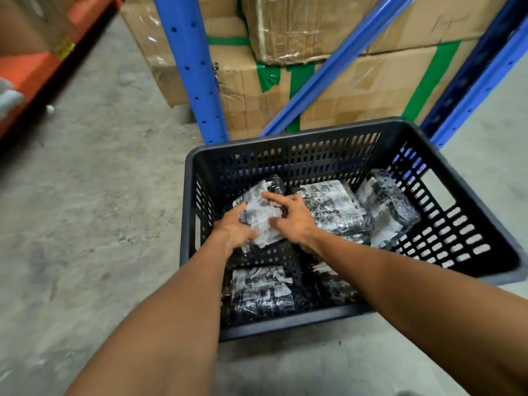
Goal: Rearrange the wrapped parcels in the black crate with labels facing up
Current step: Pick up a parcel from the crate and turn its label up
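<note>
Both hands clamped on one wrapped parcel (261, 217) inside the black crate (468, 195): left hand (235, 230) curled round its 7 o'clock corner, right hand (291, 217) pressing on its 3 o'clock side, fingers spread over the top. Gripped parcel up toward the crate's 10 o'clock corner, tilted, pale label patch facing up.

Bare grey concrete floor (94, 195) underneath, scuffed and patchy. Warehouse kind of place: blue rack uprights (191, 67) at 12 o'clock, with stacked cardboard boxes (357, 87) behind, some banded in green tape, one shrink-wrapped. Orange shelf beam (31, 67) off at 10 o'clock, blurry.

Crate far edge sitting just beside the blue rack, so tight at 12 o'clock. Plenty of open floor at 9 o'clock, some at 6 too. Slotted walls all round, handle cutout on the 3 o'clock side.

Inside: second parcel (334, 207) at centre, touching the right hand's side, printed face up. Third parcel (388, 204) leaning against the 2 o'clock wall, tipped on edge. Fourth parcel (261, 288) flat at 7 o'clock, label up. Fifth parcel (334, 284) at 5 o'clock, mostly hidden under the right forearm. All black with shiny clear wrap and white labels, print too blurred to read. Small bare patch of crate floor between the gripped one and the 7 o'clock one.
</note>
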